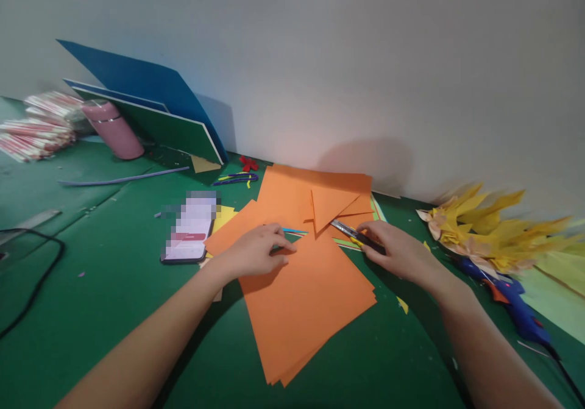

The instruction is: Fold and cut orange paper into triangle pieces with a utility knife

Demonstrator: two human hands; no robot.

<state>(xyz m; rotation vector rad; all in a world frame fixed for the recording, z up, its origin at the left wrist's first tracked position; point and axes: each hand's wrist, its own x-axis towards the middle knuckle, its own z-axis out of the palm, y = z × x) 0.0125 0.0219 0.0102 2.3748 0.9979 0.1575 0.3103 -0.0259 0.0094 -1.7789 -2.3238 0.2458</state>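
My right hand [397, 245] is closed around a utility knife [351, 232] with a dark handle and a metal front end. The knife's tip points left, toward a folded piece of orange paper [328, 205] with pointed corners. My left hand [262, 249] lies over the stack of orange paper sheets [306, 299], palm down, with its fingers apart and nothing visible between them. More orange paper [292, 183] spreads behind, against the wall. Edges of blue, green and white sheets show beneath the orange ones.
To the left lies a phone [192, 229], its screen lit. Blue and green boards [159, 116] lean on the wall beside a pink bottle [114, 130]. At the right are yellow paper flowers [479, 226] and a blue glue gun [516, 305] with a cord. Paper scraps dot the green table [114, 287].
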